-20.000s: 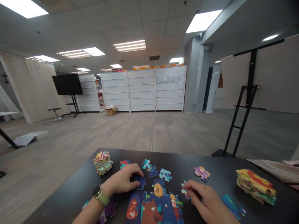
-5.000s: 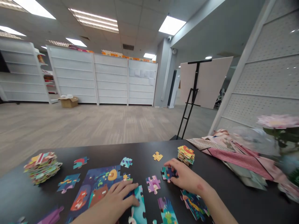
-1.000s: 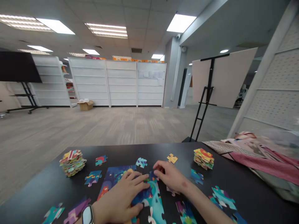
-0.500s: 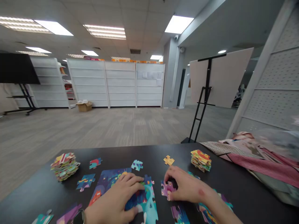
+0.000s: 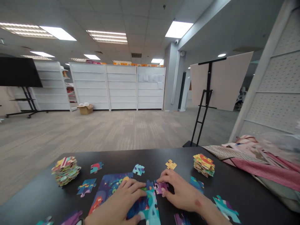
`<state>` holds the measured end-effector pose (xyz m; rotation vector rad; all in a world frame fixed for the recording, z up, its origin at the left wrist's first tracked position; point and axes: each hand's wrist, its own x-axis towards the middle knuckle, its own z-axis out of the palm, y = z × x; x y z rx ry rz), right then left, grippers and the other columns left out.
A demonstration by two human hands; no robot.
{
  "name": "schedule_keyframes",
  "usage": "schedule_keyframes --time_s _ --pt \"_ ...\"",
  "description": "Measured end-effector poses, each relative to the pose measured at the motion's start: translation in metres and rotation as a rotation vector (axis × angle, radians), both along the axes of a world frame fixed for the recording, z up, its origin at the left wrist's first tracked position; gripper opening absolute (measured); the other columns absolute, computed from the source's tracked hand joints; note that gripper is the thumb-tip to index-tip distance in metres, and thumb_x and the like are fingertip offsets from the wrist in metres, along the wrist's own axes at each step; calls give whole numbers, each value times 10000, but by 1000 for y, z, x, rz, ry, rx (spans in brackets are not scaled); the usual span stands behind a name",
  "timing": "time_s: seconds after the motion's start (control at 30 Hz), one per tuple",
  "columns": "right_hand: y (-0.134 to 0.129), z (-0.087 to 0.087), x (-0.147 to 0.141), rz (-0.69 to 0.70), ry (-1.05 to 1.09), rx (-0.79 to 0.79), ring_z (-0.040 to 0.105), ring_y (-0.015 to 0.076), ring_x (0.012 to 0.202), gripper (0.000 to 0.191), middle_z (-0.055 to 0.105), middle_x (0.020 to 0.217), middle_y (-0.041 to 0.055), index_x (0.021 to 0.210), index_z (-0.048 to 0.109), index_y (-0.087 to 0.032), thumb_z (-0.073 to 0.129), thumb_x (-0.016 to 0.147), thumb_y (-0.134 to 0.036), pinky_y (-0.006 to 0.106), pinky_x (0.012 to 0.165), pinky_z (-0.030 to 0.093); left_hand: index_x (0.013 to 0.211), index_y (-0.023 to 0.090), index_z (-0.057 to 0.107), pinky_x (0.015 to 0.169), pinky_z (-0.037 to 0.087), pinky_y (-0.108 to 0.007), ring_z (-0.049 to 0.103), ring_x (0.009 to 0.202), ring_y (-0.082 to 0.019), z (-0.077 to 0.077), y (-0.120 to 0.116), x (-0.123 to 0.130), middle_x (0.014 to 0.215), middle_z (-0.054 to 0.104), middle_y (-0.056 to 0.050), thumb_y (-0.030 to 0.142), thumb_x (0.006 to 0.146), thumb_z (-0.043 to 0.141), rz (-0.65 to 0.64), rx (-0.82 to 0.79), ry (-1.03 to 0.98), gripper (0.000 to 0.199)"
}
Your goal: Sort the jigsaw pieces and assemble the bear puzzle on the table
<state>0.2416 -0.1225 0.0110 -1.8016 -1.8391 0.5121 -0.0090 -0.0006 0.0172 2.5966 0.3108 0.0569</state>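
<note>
A partly joined jigsaw puzzle [image 5: 105,185] with dark blue and teal pictures lies on the black table [image 5: 112,159]. My left hand [image 5: 125,200] rests on it palm down, fingers stretched out. My right hand [image 5: 179,190] pinches a purple puzzle piece [image 5: 161,188] between thumb and fingers, right at the joined part's right edge; whether the tabs are locked together I cannot tell. Beyond my hands lie a teal spotted piece [image 5: 139,169] and a yellow piece [image 5: 171,164]. A blue piece [image 5: 197,183] and a teal piece [image 5: 226,208] lie right of my right hand.
Stacks of puzzle pieces stand at the left [image 5: 66,171] and the right [image 5: 203,165]. More loose pieces, such as a blue one [image 5: 86,187] and a red-and-teal one [image 5: 96,167], lie on the left. Pink and patterned cloth [image 5: 264,165] covers the table's right side.
My right hand has moved left with the purple piece, bringing it from a gap away up to the joined puzzle's edge. My left hand stays on the puzzle. The view has tilted slightly up.
</note>
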Motion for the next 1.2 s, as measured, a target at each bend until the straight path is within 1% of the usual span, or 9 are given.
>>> schedule_keyframes --time_s 0.17,0.43,0.67,0.77,0.87,0.93,1.03,1.1,1.2 --pt "1 3 -10 -11 -14 -20 617 214 1048 272 626 1130 50 1047 750 -248 640 801 -212 334 976 464 1345 366 537 1201 218 -557 404 1368 -313 2 -1 -3 1514 480 10 257 825 674 -17 -1 -26 549" --pt "-1 9 -21 -81 -60 -34 629 199 959 255 631 1059 42 1008 770 -263 609 816 -215 309 885 481 1357 342 547 1204 211 -556 402 1375 -311 11 -3 -3 1515 482 -10 255 812 682 -5 -2 23 568" --pt "0 4 -20 -55 -48 -26 632 193 968 248 626 1081 46 994 770 -250 616 804 -206 298 891 485 1357 326 542 1192 233 -567 416 1360 -324 2 -3 -5 1506 489 -24 256 789 699 -6 34 -28 594" --pt "2 2 -17 -39 -21 -19 635 202 1001 276 636 1111 54 1048 754 -247 623 807 -215 307 930 481 1347 318 552 1188 250 -550 430 1348 -319 0 -2 -5 1494 501 -30 245 764 721 -12 41 -36 611" --pt "0 10 -6 -38 13 50 631 218 1069 314 660 1141 76 1140 715 -226 531 886 -245 340 991 463 1344 322 557 1185 261 -538 437 1348 -311 -2 0 -4 1484 509 -28 252 774 727 -14 46 -47 598" --pt "-11 19 7 -96 29 119 639 224 1059 329 684 1115 83 1122 706 -211 442 932 -263 355 978 473 1350 328 555 1189 257 -535 434 1354 -307 -3 2 -5 1485 509 -25 263 793 722 -16 43 -63 584" --pt "-49 27 30 -290 35 184 672 217 913 354 715 1008 72 1072 701 -213 379 952 -300 335 837 527 1357 331 556 1189 264 -526 426 1366 -303 -5 4 -9 1496 501 -26 306 844 695 -40 32 -92 532" --pt "-86 22 43 -434 -9 191 687 219 889 375 729 972 73 1079 703 -215 365 960 -327 329 807 545 1352 330 564 1182 280 -527 420 1373 -310 -7 5 -11 1503 496 -30 343 881 666 -51 27 -105 482" --pt "-150 -3 51 -585 -176 194 704 239 986 357 745 1058 89 1095 725 -233 425 946 -355 349 883 565 1352 336 570 1177 287 -540 410 1385 -324 -11 8 -13 1511 490 -33 370 913 635 -57 23 -117 446"
